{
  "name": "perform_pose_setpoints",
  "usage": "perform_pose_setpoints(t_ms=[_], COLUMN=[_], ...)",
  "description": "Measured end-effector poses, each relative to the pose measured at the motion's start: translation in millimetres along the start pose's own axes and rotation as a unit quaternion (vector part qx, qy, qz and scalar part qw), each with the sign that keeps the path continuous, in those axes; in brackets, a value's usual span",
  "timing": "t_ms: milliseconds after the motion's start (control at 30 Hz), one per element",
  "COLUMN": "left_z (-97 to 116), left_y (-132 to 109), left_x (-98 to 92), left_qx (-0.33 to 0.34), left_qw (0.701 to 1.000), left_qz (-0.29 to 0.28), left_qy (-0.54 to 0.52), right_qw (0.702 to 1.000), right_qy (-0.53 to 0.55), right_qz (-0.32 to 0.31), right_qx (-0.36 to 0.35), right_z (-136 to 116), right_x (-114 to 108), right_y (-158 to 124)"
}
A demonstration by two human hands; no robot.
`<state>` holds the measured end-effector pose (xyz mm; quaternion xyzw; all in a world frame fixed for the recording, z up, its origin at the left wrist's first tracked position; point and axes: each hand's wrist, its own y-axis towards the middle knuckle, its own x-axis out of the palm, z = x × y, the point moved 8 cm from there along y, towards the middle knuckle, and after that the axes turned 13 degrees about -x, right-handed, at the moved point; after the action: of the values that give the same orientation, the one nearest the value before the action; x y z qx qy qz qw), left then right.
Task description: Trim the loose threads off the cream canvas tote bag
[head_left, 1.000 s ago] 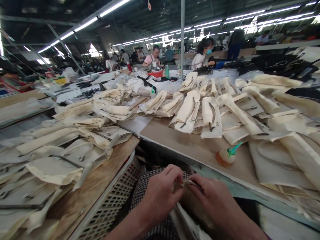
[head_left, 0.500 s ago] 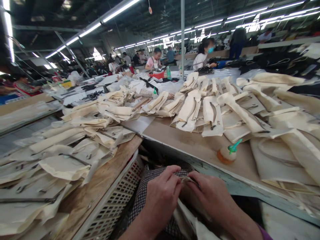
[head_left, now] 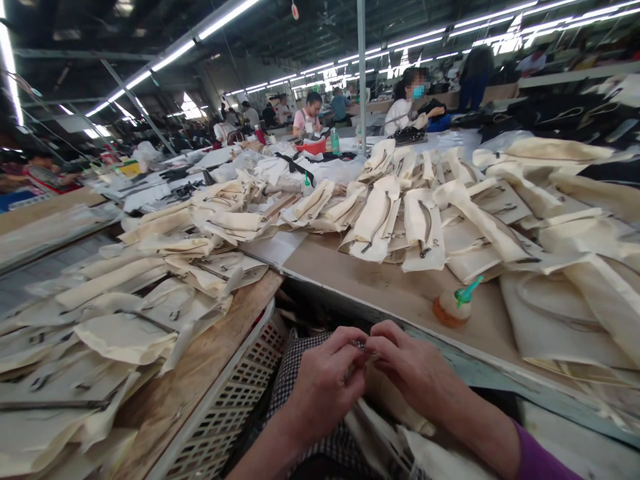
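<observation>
While under strip lights (head_left: 229, 19), a cluttered brown table (head_left: 345, 280), hands (head_left: 325, 387) together on cream cloth (head_left: 387, 400).

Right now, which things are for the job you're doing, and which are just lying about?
Probably in the job:
left hand and right hand, working together
cream fabric piece they hold
similar cream fabric pieces nearby

Probably just lying about:
green-nozzled pot, untouched
white plastic basket
teal bottle, further back
</observation>
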<state>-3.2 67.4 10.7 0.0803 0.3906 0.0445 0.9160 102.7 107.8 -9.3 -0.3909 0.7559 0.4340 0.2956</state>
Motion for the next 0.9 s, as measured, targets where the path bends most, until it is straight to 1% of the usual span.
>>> perform_pose_setpoints(t_ms=[100,367,533,667,767,900], left_z=[2.3,10.3,12.3,7.6,4.1,2.3], left_y=[0.6,1.0,0.4,0.5,1.0,1.2], left_x=[-0.3,-3.9,-3.8,-3.6,-2.9,-1.7], left_qx=[0.011,0.037,0.061,0.055,0.048,0.054], left_qw=[1.000,0.997,0.993,0.993,0.993,0.992], left_qz=[-0.002,0.032,0.074,0.095,0.100,0.111], left_qy=[0.003,0.057,0.065,0.052,0.041,0.036], right_qw=[1.000,0.998,0.997,0.997,0.998,0.999], right_qy=[0.008,-0.044,-0.062,-0.057,-0.037,0.013], right_qz=[-0.014,-0.032,0.000,0.005,0.012,0.032], right_qx=[-0.026,-0.043,-0.045,-0.047,-0.046,-0.042], right_z=[-1.9,1.4,3.0,3.9,4.4,3.4], right_x=[0.0,0.1,-0.5,5.1,6.6,2.7], right_y=[1.5,2.4,5.8,7.4,8.6,9.8])
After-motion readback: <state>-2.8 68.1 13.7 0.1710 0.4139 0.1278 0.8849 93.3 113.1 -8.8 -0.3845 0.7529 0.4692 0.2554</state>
